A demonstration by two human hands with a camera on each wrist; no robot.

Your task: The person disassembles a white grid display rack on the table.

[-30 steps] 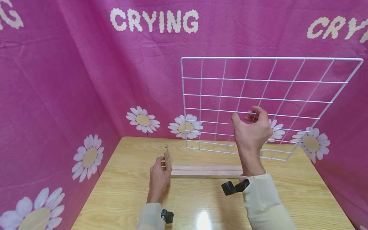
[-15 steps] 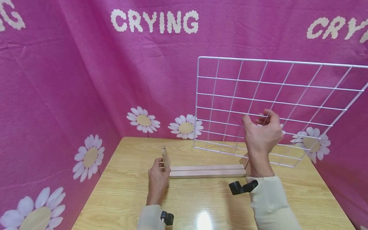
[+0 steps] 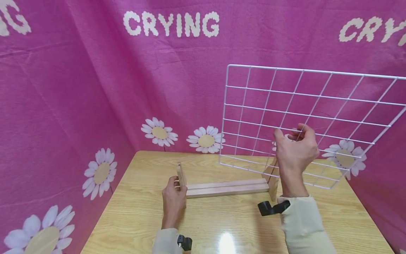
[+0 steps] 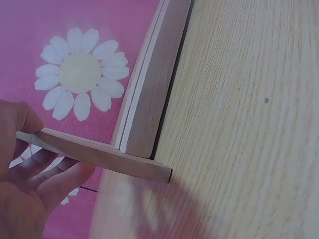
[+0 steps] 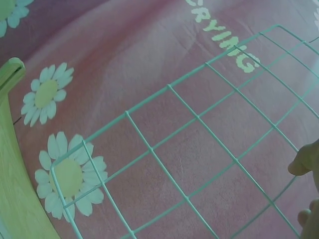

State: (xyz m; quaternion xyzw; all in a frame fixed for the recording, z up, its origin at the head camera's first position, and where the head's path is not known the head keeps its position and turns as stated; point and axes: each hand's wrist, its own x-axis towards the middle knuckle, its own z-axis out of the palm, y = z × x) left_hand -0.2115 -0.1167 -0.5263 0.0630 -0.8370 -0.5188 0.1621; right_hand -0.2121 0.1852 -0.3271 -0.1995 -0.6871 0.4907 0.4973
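A wooden stand has a long two-strip crossbar [image 3: 226, 188] lying between two upright end boards. My left hand [image 3: 173, 201] grips the left end board [image 4: 99, 154], thumb on one face and fingers on the other. My right hand [image 3: 295, 155] holds a white wire grid panel [image 3: 310, 115] by its wires, in the air over the right part of the table and leaning. The grid's lower wires overlap the stand's right end board [image 3: 273, 183] in the head view. In the right wrist view only the thumb and some fingertips show at the right edge, beside the grid.
The wood-grain table [image 3: 142, 208] meets a pink cloth backdrop [image 3: 177, 81] printed with daisies and lettering at the back and sides. Each wrist carries a black camera mount [image 3: 272, 208].
My right hand has moved right and slightly down with the wire grid, uncovering the stand's right end board. The stand has turned slightly, its left end shifting left with my left hand.
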